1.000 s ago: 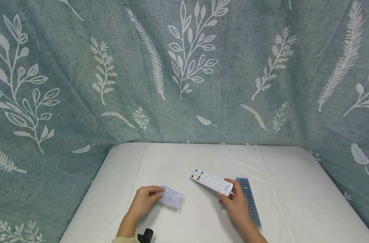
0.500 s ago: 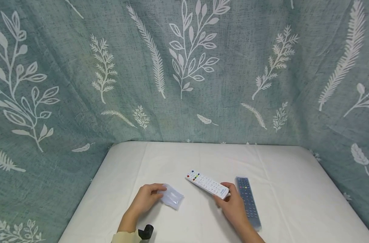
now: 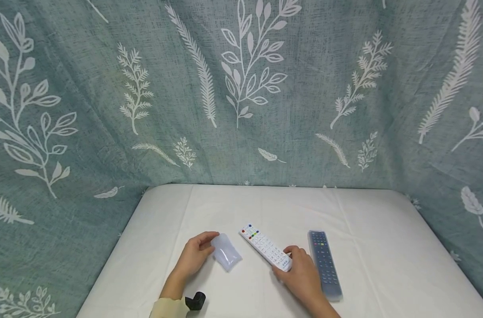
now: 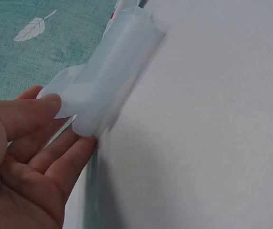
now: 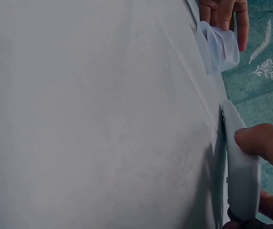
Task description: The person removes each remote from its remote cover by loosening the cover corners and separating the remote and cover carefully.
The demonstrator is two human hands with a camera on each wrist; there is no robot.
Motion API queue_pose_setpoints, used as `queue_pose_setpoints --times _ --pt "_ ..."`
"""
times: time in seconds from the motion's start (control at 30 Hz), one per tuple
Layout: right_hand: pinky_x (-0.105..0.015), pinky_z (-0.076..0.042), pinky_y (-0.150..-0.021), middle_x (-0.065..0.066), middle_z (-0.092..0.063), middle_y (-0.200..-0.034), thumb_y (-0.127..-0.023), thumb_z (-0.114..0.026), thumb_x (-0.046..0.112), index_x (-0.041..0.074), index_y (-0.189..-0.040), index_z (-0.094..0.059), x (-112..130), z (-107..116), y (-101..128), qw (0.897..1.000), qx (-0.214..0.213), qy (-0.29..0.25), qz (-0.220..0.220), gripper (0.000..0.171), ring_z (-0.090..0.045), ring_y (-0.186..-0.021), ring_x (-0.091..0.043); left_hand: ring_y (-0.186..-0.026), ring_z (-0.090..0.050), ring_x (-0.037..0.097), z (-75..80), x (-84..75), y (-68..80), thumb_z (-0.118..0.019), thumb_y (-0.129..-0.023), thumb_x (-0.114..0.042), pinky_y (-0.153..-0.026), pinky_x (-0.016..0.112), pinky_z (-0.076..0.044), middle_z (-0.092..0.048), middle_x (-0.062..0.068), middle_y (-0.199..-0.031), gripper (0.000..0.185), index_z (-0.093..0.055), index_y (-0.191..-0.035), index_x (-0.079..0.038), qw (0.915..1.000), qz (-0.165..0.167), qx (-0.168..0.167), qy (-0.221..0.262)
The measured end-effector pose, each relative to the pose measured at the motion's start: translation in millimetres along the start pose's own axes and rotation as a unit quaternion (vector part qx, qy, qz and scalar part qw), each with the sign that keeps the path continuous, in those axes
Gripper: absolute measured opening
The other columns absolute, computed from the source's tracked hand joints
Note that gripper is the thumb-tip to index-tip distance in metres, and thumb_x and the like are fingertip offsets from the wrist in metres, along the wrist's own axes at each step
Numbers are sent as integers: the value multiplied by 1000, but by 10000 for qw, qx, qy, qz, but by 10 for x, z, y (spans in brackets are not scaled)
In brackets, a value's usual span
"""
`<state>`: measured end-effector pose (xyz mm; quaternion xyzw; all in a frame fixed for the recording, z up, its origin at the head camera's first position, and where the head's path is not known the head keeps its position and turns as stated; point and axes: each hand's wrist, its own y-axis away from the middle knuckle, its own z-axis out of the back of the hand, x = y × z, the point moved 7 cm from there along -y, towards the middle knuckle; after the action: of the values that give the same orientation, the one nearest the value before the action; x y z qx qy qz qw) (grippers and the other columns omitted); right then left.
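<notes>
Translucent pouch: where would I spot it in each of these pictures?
Head view: the translucent pouch is in the lower part, slightly left of centre.
Left wrist view: the translucent pouch is large, in the upper part, left of centre.
Right wrist view: the translucent pouch is near the upper right corner.
Shared landmark: the left hand, holding it in all three.

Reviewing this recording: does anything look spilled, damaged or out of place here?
Nothing stands out. The left hand pinches a translucent cover, the right hand grips the white remote, and the dark remote lies on the white cloth; I see no spill or damage.
</notes>
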<state>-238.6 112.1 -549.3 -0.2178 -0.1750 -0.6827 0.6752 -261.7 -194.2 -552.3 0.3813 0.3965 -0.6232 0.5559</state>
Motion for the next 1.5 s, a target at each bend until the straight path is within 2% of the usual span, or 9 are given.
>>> queue_pose_setpoints --times 0.17,0.33,0.47,0.6,0.73,0.87,1.13,1.37,1.5 --pt "-32 -48 -70 -4 -65 -99 -66 -90 40 13 -112 -61 28 -61 34 9998 188 30 -19 61 -57 -84 -16 -123 -63 37 5 39 -8 -66 -90 4 -101 38 -55 -67 19 -129 35 -67 -124 -3 9991 205 -287 222" --pt "-30 -45 -69 -4 -64 -98 -65 -90 41 13 -111 -61 42 -81 47 9998 221 1 -34 61 -55 -82 -15 -118 -67 33 79 72 33 -70 -90 -4 -98 42 -57 -70 16 -125 30 -70 -120 -6 9960 537 -706 -77" --pt "-29 -43 -68 -3 -64 -97 -66 -89 43 14 -111 -61 26 -78 44 9997 245 -17 -5 60 -54 -81 -14 -111 -70 31 134 56 82 -72 -89 -8 -90 40 -60 -71 16 -121 29 -71 -118 -6 9926 763 -905 -255" --pt "-26 -40 -66 1 -62 -93 -72 -87 43 16 -111 -63 -10 -66 26 9995 250 -181 64 54 -50 -78 -12 -107 -71 31 156 56 138 -71 -90 -9 -78 32 -63 -69 21 -122 31 -69 -120 -2 9897 1052 -969 19" --pt "-21 -39 -64 3 -61 -94 -81 -81 36 17 -114 -65 -56 -33 -24 9980 206 -568 176 41 -47 -76 -9 -107 -70 32 161 74 193 -70 -91 -9 -74 31 -64 -64 25 -127 33 -66 -123 0 9858 1258 -1045 387" --pt "-19 -44 -67 2 -65 -104 -89 -74 24 19 -119 -65 -76 -8 -103 9952 196 -918 275 31 -51 -81 -7 -108 -70 32 135 90 219 -70 -91 -9 -71 32 -64 -62 27 -131 34 -66 -124 0 9822 1358 -1124 649" --pt "-20 -45 -71 3 -68 -115 -93 -68 16 29 -128 -64 -25 -38 -239 9899 440 -1315 280 37 -53 -84 -8 -102 -72 26 16 87 196 -72 -89 -7 -71 33 -64 -60 29 -134 37 -66 -125 1 9795 1424 -1023 995" --pt "-20 -45 -70 3 -69 -112 -90 -71 12 31 -127 -66 48 -102 -244 9859 779 -1428 393 42 -52 -81 -8 -92 -71 17 -14 68 126 -72 -87 -2 -72 29 -64 -69 25 -120 35 -68 -121 2 9827 1346 -990 803" --pt "-19 -46 -69 3 -67 -107 -88 -73 12 30 -128 -65 99 -156 -215 9822 1016 -1505 492 44 -53 -80 -7 -96 -71 19 -13 70 77 -72 -85 3 -74 28 -63 -69 23 -121 37 -69 -121 1 9857 1280 -880 653"
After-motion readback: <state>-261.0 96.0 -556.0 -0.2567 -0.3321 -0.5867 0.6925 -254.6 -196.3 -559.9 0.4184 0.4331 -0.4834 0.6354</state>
